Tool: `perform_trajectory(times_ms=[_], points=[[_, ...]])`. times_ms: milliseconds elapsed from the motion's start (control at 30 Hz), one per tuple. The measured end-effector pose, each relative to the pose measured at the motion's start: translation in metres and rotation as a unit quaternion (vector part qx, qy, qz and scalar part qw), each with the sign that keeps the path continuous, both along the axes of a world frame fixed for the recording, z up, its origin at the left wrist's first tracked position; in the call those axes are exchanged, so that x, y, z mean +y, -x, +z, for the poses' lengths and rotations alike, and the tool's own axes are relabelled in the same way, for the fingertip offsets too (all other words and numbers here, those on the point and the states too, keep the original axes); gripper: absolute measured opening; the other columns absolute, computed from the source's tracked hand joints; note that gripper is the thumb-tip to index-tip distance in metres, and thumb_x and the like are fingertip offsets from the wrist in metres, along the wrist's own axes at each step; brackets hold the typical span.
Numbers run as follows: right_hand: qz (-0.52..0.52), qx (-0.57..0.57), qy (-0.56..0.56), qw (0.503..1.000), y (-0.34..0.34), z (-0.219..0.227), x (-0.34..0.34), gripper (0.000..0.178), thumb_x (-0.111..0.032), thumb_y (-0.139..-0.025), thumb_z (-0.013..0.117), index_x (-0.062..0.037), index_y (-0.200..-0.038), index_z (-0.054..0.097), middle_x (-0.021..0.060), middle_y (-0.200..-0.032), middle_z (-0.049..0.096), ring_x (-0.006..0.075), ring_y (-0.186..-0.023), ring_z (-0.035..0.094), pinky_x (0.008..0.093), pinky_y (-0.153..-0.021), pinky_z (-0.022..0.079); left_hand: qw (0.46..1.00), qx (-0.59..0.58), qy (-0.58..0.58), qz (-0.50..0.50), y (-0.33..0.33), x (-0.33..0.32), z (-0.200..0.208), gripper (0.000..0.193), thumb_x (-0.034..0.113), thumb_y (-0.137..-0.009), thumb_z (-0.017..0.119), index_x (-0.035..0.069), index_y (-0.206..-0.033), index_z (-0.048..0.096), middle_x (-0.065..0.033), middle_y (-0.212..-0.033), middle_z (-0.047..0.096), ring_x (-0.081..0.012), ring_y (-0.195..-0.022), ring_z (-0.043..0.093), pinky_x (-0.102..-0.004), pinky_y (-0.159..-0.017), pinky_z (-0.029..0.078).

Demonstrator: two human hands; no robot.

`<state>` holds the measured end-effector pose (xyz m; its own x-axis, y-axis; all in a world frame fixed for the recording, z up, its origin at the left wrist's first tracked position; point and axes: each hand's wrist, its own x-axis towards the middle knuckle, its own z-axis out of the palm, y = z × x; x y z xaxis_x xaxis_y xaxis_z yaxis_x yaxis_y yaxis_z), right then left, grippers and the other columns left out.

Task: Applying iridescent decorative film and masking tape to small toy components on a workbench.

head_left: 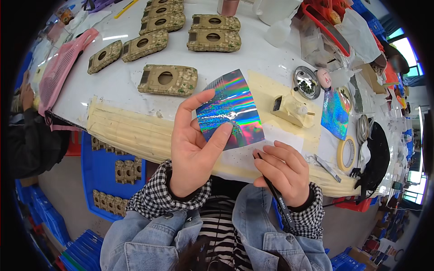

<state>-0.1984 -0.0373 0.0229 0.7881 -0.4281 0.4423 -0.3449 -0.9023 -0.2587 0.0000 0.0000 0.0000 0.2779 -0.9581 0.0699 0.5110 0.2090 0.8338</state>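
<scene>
Between the thumb and fingers of my left hand (194, 140) is a shiny holographic sheet (239, 104), held up off the table and slightly curved. My right hand (285, 174) is closed around a slim black-handled tool (273, 192), apparently a paintbrush; its handle slants down toward my sleeve and its tip is too small to make out. Just beyond the sheet lies a camouflage model tank hull (167, 80) with a round hole in its top. To the right of the sheet, a beige block-shaped part (294, 110) rests on the taped surface.
More camouflage hulls (214, 39) stand at the back; others sit in a blue tray (92, 169) below left. On the right are a round metal dish (307, 82) with dark green bits, another holographic sheet (334, 113), a tape roll (346, 153) and a silver tool (327, 168). A pink basket (68, 67) stands left.
</scene>
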Motion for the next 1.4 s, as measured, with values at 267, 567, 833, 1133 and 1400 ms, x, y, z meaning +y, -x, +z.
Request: perform_trajectory(times_ms=[267, 567, 833, 1133, 1400], points=[[-0.045, -0.096, -0.061, 0.992, -0.001, 0.003, -0.002, 0.033, -0.028, -0.074, 0.076, -0.0068, -0.097, 0.070, 0.0056, -0.085, 0.065, 0.0244, -0.080, 0.061, 0.0392, -0.078, 0.053, 1.000, 0.023, -0.001, 0.012, 0.001, 0.000, 0.000, 0.052, -0.006, -0.091, 0.054, 0.000, -0.136, 0.029, -0.0152, -0.117, 0.059, -0.0155, -0.106, 0.060, -0.0283, -0.092, 0.049], [-0.011, -0.160, 0.005, 0.987, 0.003, 0.016, 0.003, 0.036, -0.036, -0.080, 0.071, -0.0071, -0.102, 0.068, 0.0087, -0.096, 0.067, 0.0239, -0.089, 0.065, 0.0396, -0.082, 0.054, 0.999, -0.002, -0.037, -0.028, 0.002, 0.001, 0.006, 0.053, -0.006, -0.089, 0.059, 0.001, -0.134, 0.031, -0.0130, -0.103, 0.067, -0.0139, -0.093, 0.065, -0.0233, -0.079, 0.053], [0.011, -0.128, -0.012, 0.992, -0.017, 0.013, -0.001, 0.034, -0.027, -0.079, 0.073, -0.0047, -0.104, 0.068, 0.0126, -0.100, 0.067, 0.0258, -0.094, 0.067, 0.0414, -0.087, 0.055, 0.998, -0.032, -0.017, -0.055, 0.000, 0.002, 0.001, 0.055, -0.007, -0.088, 0.059, 0.001, -0.135, 0.031, -0.0131, -0.104, 0.068, -0.0116, -0.095, 0.064, -0.0188, -0.076, 0.050], [0.013, -0.114, -0.017, 0.993, -0.018, 0.010, -0.003, 0.037, -0.025, -0.077, 0.075, -0.0039, -0.107, 0.068, 0.0139, -0.100, 0.067, 0.0264, -0.093, 0.067, 0.0419, -0.088, 0.055, 0.997, -0.025, -0.017, -0.068, -0.001, 0.004, 0.004, 0.057, -0.007, -0.088, 0.059, 0.002, -0.136, 0.030, -0.0131, -0.105, 0.068, -0.0118, -0.097, 0.064, -0.0198, -0.079, 0.050], [0.014, -0.115, -0.022, 0.993, -0.018, 0.010, -0.004, 0.037, -0.024, -0.077, 0.075, -0.0032, -0.107, 0.067, 0.0143, -0.101, 0.067, 0.0268, -0.093, 0.067, 0.0423, -0.088, 0.055, 0.997, -0.032, -0.008, -0.068, -0.001, 0.003, 0.001, 0.057, -0.007, -0.087, 0.059, 0.002, -0.136, 0.030, -0.0125, -0.105, 0.068, -0.0120, -0.099, 0.063, -0.0210, -0.081, 0.050]])
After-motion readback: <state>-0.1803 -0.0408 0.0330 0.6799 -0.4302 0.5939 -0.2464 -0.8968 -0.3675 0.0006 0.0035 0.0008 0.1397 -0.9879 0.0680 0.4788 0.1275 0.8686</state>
